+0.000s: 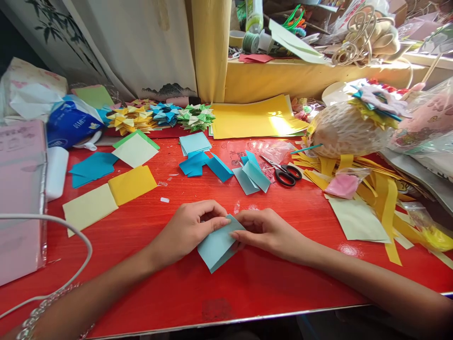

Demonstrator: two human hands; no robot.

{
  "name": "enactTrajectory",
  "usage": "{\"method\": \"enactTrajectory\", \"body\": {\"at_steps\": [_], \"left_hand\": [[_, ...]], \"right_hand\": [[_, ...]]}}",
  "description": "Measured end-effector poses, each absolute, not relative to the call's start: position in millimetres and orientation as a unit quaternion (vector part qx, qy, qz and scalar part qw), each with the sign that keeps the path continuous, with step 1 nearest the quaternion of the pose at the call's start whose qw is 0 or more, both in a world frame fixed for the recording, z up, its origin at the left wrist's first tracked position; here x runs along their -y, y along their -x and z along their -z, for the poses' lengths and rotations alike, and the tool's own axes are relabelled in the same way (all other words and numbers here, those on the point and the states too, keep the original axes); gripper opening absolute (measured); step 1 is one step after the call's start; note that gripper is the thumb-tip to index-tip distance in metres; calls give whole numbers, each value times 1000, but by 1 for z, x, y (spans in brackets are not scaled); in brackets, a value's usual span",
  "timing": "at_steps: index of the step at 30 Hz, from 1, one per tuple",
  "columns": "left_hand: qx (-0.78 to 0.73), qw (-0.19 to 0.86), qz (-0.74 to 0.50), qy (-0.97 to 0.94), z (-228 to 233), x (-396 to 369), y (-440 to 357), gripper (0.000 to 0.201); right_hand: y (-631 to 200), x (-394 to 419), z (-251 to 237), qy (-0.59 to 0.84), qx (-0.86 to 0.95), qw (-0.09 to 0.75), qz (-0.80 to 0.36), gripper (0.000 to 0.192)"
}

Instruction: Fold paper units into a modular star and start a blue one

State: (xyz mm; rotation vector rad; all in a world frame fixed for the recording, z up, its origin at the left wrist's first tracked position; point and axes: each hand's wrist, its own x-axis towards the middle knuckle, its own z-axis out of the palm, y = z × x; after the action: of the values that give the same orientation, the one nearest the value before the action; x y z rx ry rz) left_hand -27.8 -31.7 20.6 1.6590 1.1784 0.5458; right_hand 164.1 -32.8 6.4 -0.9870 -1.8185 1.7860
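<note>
light blue paper square, folded, lies on the red table at about 6 o'clock of the view, pinched along its upper corner between both hands. left hand curls over the sheet from 9 o'clock, thumb and forefinger closed on the paper's top edge; right hand meets it from 3 o'clock, fingertips pressed on the same corner. both are grasping the sheet, neither is released.

risk, as a judgement: the 2 grips sit very close together at 1 corner, while the lower part of the sheet lies free and tilted toward 7 o'clock. if the layers slide as the fingers press, the crease would likely run crooked and the edges would not meet. thin paper of this kind may also tear or take a stray wrinkle under a hard pinch.

appearance: matte, pale blue, thin, at least 2 layers, with a sharp lower corner; one side reads slightly darker.

surroundings: folded blue pieces at 12 o'clock of the hands, scissors at 1 o'clock, yellow and pale green squares at 10 o'clock, finished paper stars along the far edge, yellow strips at 3 o'clock, a white cable at 8 o'clock.
</note>
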Motion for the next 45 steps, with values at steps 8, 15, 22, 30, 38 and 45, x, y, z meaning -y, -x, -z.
{"method": "enactTrajectory", "body": {"at_steps": [8, 15, 22, 30, 38, 45], "left_hand": [[-487, 436, -214, -726, -25, 33, 29, 20], [-445, 424, -202, -763, -26, 38, 26, 16], [-470, 412, -225, -748, -34, 30, 32, 23], [-506, 395, -243, -727, -40, 22, 42, 29], [-531, 199, -263, -780, -33, 14, 49, 27], [-386, 230, -57, -892, -25, 17, 48, 55]], "right_hand": [[-164, 34, -5, 362, 621, 256, -647, 26], [-164, 35, -7, 400, 730, 268, -484, 25], [-164, 36, -10, 429, 598, 370, -566, 24], [-167, 27, -5, 443, 525, 398, -608, 28], [-171, 17, -1, 427, 542, 363, -627, 39], [-170, 23, -2, 432, 634, 327, -552, 33]]}}
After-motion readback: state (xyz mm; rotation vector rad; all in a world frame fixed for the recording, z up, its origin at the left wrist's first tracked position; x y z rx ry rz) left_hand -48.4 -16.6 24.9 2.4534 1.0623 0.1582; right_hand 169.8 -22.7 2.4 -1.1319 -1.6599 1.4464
